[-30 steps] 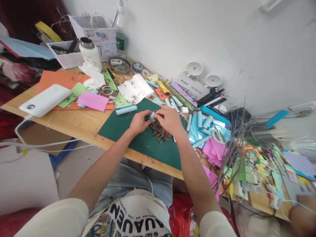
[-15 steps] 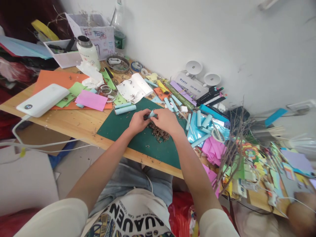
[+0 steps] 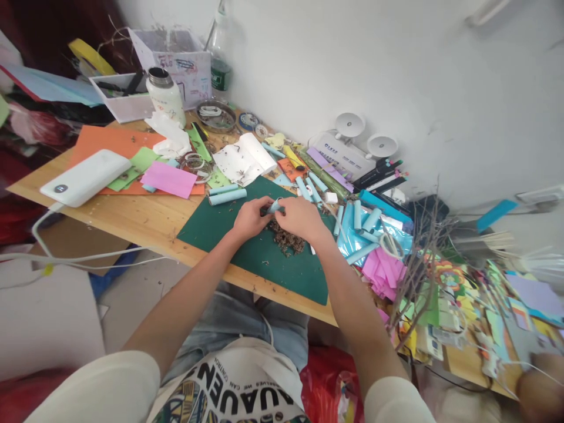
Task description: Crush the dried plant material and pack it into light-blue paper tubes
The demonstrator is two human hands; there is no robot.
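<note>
My left hand (image 3: pixel 249 218) and my right hand (image 3: pixel 300 218) meet over a dark green cutting mat (image 3: pixel 229 235). Together they pinch a small light blue paper roll (image 3: pixel 275 206) between their fingertips, both hands closed on it. Just below the hands lies a heap of dry brown plant bits (image 3: pixel 288 240) on the mat. Two finished blue rolls (image 3: pixel 226 194) lie at the mat's far left edge, and several more blue rolls (image 3: pixel 356 215) lie to the right of my right hand.
A white power bank (image 3: pixel 86 177) with a cable sits at the left on orange paper (image 3: pixel 106 141). A white bottle (image 3: pixel 166 97), white boxes (image 3: pixel 127 106), pink paper scraps (image 3: pixel 382 273), dry twigs (image 3: pixel 418 264) and markers (image 3: pixel 379 173) crowd the wooden table (image 3: pixel 141 220).
Both hands stay together on the blue roll over the mat, with only slight finger shifts. The camera view has drifted a little.
</note>
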